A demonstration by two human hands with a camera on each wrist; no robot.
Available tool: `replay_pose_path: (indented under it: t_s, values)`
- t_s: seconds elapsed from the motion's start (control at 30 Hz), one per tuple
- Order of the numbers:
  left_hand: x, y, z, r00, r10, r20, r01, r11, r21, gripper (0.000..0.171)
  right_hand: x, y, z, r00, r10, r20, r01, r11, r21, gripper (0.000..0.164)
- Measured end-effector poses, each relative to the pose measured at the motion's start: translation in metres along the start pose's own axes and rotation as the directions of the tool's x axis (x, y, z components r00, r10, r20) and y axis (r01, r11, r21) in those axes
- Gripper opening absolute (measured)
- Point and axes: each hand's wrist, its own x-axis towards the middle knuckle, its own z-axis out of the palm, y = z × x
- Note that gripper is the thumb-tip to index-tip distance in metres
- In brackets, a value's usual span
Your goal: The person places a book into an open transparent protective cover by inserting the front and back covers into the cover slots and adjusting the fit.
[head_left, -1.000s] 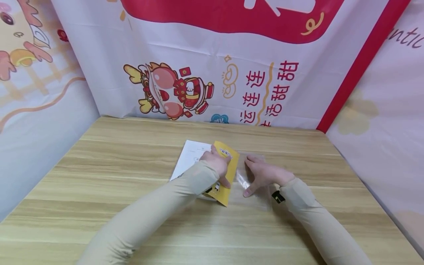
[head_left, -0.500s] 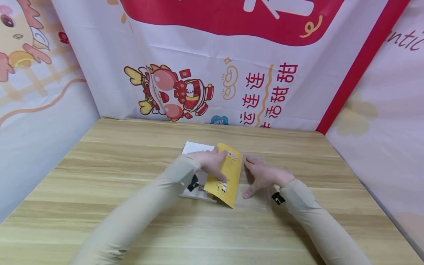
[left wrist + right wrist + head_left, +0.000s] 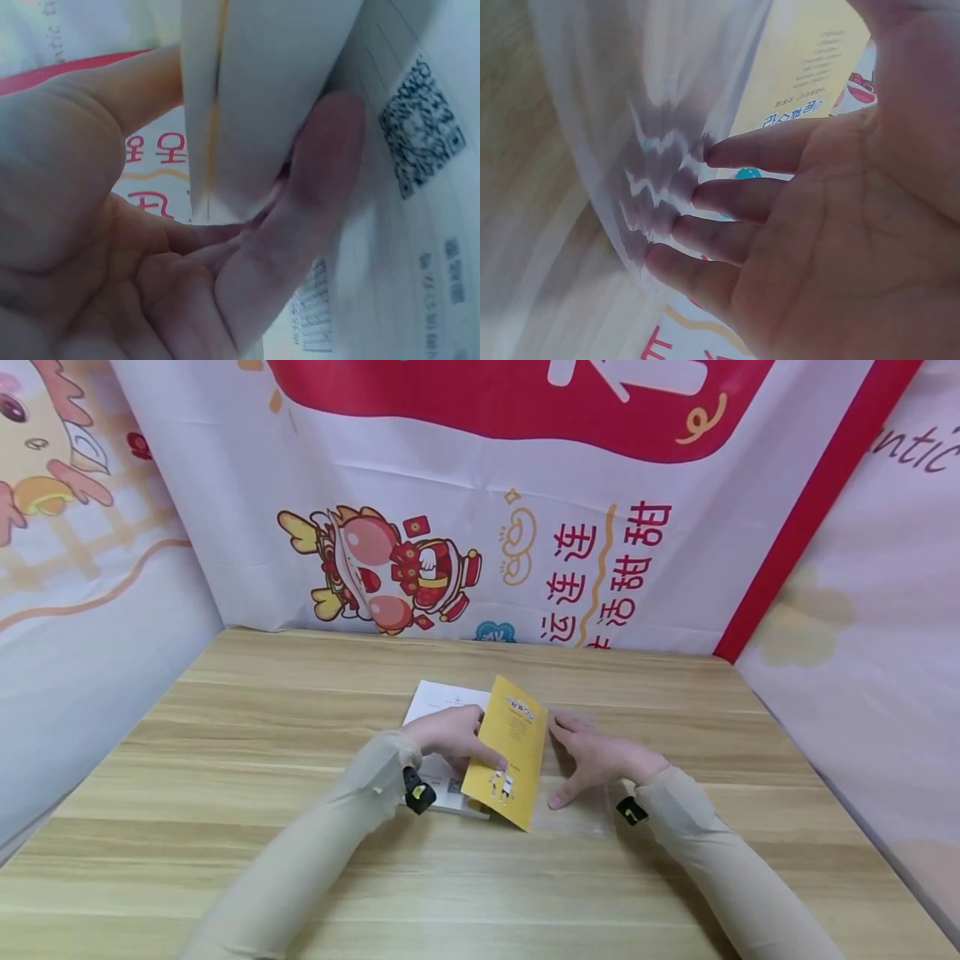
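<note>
A book with a yellow printed cover [image 3: 517,735] lies at the middle of the table, its cover standing raised at a slant. My left hand [image 3: 447,731] pinches the raised part, thumb on the yellow face and fingers behind. White pages [image 3: 274,97] rise between thumb and fingers in the left wrist view, beside a page with a QR code [image 3: 421,127]. A clear plastic sleeve [image 3: 581,822] extends from the yellow cover to the right. My right hand [image 3: 600,756] rests on this plastic, fingers nearly straight, fingertips against the film [image 3: 645,75] in the right wrist view.
The white printed page [image 3: 435,697] lies flat left of the raised cover. Wood-grain table [image 3: 225,735] surrounds the book. A printed cloth [image 3: 465,468] hangs along the back edge, with more cloth at both sides.
My left hand has shifted left from atop the yellow cover to its left edge, fingers now behind it. The cover has moved slightly right. My right hand stays put on the plastic.
</note>
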Motion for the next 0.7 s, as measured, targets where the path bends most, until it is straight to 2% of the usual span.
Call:
replay_pose_path:
  t_s: [0.13,0.33,0.7]
  values:
    - [0.001,-0.007,0.000,0.998,-0.049,-0.033,0.049,0.999,-0.015,0.052,-0.003,-0.006,0.000,0.999,0.033,-0.017,-0.033,0.999,-0.015,0.129]
    - [0.001,-0.013,0.001,0.997,-0.078,0.007,0.078,0.997,-0.027,0.042,-0.010,-0.017,0.000,0.999,0.022,-0.023,-0.024,0.998,-0.058,0.115]
    - [0.005,-0.020,-0.001,0.998,-0.056,0.008,0.056,0.998,0.011,0.041,-0.015,-0.018,-0.004,0.996,0.022,0.088,-0.018,0.999,-0.051,0.129]
